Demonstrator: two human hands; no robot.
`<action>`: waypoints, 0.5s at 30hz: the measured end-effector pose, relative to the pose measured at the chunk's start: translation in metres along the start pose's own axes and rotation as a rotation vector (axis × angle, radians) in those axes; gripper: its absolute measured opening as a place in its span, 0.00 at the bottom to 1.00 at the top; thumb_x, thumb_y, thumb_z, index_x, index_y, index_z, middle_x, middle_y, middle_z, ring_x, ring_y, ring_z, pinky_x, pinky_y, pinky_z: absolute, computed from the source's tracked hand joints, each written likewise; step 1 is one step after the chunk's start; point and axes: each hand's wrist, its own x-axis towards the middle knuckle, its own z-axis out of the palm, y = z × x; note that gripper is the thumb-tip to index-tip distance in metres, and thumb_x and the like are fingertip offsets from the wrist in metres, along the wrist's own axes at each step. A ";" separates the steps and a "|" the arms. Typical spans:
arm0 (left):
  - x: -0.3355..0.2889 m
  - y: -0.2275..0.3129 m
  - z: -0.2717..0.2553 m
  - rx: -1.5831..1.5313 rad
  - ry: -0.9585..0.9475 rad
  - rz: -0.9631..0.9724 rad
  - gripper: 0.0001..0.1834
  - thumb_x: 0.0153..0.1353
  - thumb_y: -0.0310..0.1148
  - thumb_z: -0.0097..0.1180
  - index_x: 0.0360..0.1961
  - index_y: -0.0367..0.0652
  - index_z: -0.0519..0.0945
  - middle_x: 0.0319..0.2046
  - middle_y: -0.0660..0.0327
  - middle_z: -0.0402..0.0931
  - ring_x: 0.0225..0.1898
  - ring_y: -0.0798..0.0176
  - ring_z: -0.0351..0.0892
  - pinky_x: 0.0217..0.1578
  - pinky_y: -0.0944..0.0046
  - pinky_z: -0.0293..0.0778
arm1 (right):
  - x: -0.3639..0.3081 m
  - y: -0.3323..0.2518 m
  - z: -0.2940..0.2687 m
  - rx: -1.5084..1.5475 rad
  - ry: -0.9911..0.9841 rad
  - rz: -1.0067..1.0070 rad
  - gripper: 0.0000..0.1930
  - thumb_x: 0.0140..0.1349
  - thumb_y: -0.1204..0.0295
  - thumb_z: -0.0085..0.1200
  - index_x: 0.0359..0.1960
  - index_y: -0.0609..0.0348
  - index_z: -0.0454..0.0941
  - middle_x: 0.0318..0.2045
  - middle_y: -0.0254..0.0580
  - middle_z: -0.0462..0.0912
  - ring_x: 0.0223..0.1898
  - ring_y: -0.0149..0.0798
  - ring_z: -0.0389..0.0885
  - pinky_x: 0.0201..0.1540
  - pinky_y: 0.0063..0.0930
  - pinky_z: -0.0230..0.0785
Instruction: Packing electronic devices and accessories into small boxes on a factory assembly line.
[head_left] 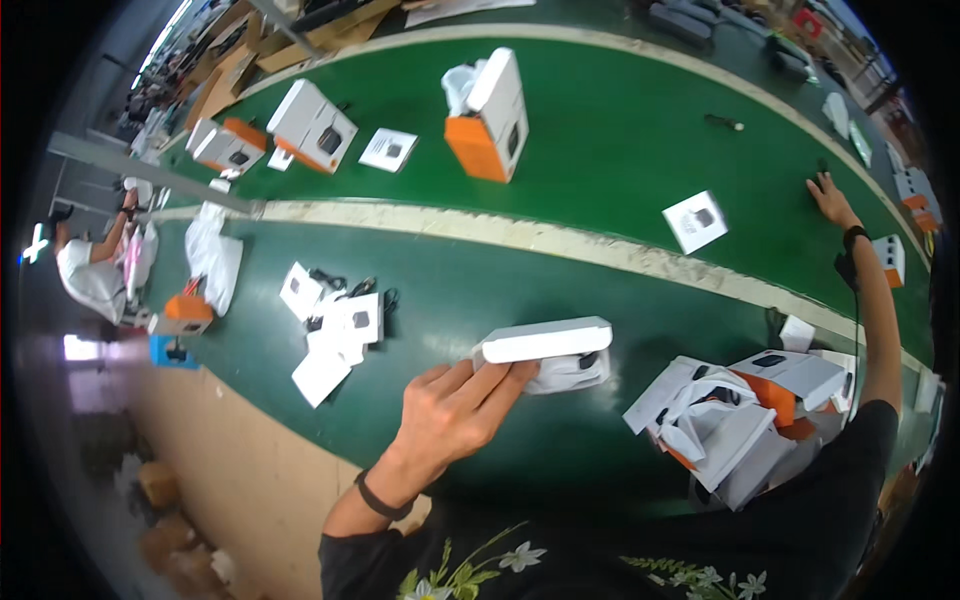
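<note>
My left hand [450, 415] is closed round a white box [548, 340] above the near tabletop. Its front edge faces me, and a white plastic bag [572, 373] with something dark in it shows below that edge. Far to the right my right hand [833, 203] is stretched over the green belt, fingers extended. Just beyond its fingertips lies a small black item [822, 166], too small to make out; whether they touch cannot be seen. Left of that hand a white printed leaflet [696, 221] lies on the belt.
Several opened white-and-orange boxes [735, 430] crowd the near right. Leaflets and black cables [340, 320] lie in a pile at left. An upright box [490, 120] and more boxes [312, 127] stand on the belt [610, 130]. A person [95, 260] sits at far left.
</note>
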 end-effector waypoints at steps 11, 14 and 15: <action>-0.004 0.002 -0.011 -0.053 -0.073 -0.029 0.21 0.59 0.38 0.79 0.53 0.46 0.91 0.42 0.64 0.89 0.26 0.65 0.86 0.27 0.63 0.79 | -0.066 -0.072 0.009 0.391 0.219 0.127 0.11 0.54 0.76 0.71 0.35 0.67 0.81 0.26 0.53 0.90 0.29 0.52 0.94 0.36 0.42 0.87; -0.008 -0.001 -0.012 -0.086 -0.047 -0.018 0.20 0.61 0.38 0.79 0.53 0.46 0.91 0.44 0.64 0.90 0.27 0.63 0.87 0.28 0.63 0.80 | -0.110 -0.080 -0.016 0.309 0.276 0.066 0.09 0.52 0.75 0.70 0.29 0.68 0.84 0.25 0.52 0.90 0.28 0.51 0.93 0.37 0.42 0.86; -0.010 -0.001 -0.013 -0.103 -0.056 -0.028 0.20 0.61 0.38 0.78 0.53 0.47 0.91 0.45 0.63 0.90 0.28 0.62 0.88 0.28 0.63 0.81 | -0.121 -0.087 -0.031 0.298 0.281 0.012 0.10 0.54 0.72 0.68 0.24 0.68 0.85 0.22 0.52 0.89 0.29 0.51 0.94 0.38 0.41 0.86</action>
